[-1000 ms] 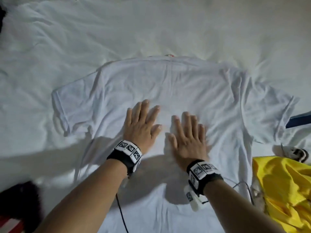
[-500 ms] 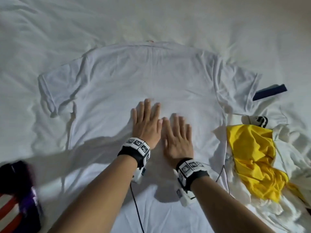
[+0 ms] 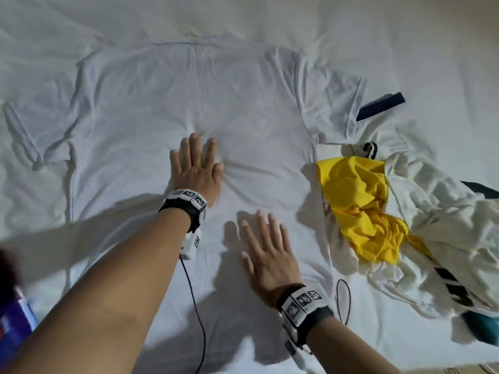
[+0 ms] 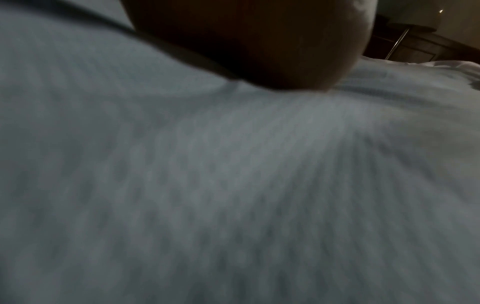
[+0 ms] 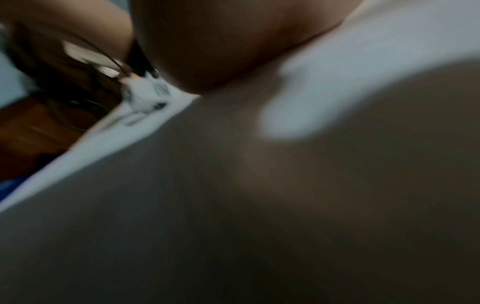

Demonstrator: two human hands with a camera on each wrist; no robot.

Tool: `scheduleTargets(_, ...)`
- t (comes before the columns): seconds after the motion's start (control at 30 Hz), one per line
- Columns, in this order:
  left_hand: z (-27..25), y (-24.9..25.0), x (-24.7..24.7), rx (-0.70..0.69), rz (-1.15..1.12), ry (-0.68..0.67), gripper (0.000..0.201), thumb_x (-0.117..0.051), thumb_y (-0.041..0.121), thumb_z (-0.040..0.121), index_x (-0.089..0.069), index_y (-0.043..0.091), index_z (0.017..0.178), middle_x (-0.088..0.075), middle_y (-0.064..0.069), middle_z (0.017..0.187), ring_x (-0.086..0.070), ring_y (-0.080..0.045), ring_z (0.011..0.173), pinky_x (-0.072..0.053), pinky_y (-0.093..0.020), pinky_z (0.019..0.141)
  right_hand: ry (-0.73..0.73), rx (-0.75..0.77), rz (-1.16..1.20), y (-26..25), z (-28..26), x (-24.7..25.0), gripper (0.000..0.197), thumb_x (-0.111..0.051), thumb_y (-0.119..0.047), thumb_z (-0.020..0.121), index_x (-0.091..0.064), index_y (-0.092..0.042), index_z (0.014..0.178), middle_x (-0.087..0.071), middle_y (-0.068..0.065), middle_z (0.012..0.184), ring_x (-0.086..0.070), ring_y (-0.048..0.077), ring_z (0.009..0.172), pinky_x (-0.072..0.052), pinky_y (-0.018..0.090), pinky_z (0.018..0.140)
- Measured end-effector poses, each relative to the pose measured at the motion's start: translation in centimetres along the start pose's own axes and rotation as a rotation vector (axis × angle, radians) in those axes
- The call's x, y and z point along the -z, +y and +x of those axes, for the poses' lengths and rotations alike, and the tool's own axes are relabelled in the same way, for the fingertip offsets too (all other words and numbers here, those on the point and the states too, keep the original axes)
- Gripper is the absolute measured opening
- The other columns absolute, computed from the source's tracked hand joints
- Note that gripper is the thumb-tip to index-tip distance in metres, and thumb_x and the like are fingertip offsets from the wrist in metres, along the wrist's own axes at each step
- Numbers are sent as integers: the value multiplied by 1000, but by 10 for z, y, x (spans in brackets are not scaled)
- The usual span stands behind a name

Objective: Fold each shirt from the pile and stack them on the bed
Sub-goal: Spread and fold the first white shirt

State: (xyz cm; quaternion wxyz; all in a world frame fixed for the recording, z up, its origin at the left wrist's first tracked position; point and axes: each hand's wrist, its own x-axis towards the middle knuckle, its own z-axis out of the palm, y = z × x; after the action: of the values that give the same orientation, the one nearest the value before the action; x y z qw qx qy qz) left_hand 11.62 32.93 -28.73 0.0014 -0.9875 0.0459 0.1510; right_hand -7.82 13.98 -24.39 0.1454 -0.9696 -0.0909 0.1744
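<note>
**Both palms flat on the shirt, sleeves out to either side**

Your left hand [image 3: 195, 168] and right hand [image 3: 270, 252] press flat, gripping nothing, mid-body on the white shirt [image 3: 189, 98] spread on the bed [image 3: 405, 36]. Its collar lies beyond your fingertips; each sleeve lies sideways, nearest the same-side hand.

Shirt [image 3: 167, 103] spread on bed [image 3: 405, 36]; pile [image 3: 405, 225] at its right

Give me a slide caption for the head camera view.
Both open hands, left and right, flat on a spread white shirt on the bed.
</note>
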Motion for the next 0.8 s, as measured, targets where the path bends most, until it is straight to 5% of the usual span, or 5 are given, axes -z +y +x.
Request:
scheduleTargets(0.2,0,0,-2,5,-11,-9,62,-3,49,105,20,30,159,15,-14,170,12,-34,157,3,-57,124,-83,-266,-53,68,-54,-13,63,-15,-47,109,12,-28,162,21,2,168,20,21,155,10,43,126)
scheduleTargets(0.33,1,1,2,3,1,-39,62,0,49,104,23,31,158,17,-14,169,15,-34,156,5,-58,124,40,-455,-22,81,-63,-4,60,-39,-26,103,-25,-4,157,-26,22,163,-32,39,147,-37,56,112)
scheduleTargets(0.53,-28,28,35,-3,7,-76,67,-37,36,103,-14,15,162,-1,-25,168,0,-45,155,-5,-68,120,246,-519,107,58,-108,0,49,-50,-27,89,-47,-11,135,-44,17,134,-47,40,112,-42,53,91)
scheduleTargets(0.63,-99,59,34,-330,-68,184,33,-69,20,84,-65,8,114,-57,-26,126,-55,-47,118,-46,-60,95,225,-412,133,62,-136,-1,37,-57,-28,86,-58,-15,121,-44,12,125,-44,36,107,-38,50,90)
scheduleTargets(0.8,-236,93,12,-925,-318,-21,15,-58,26,81,-61,15,72,-59,-8,74,-59,-32,70,-47,-36,61,184,-62,31,65,-168,14,21,-60,-38,89,-66,-18,94,-55,6,106,-51,33,93,-34,46,89)
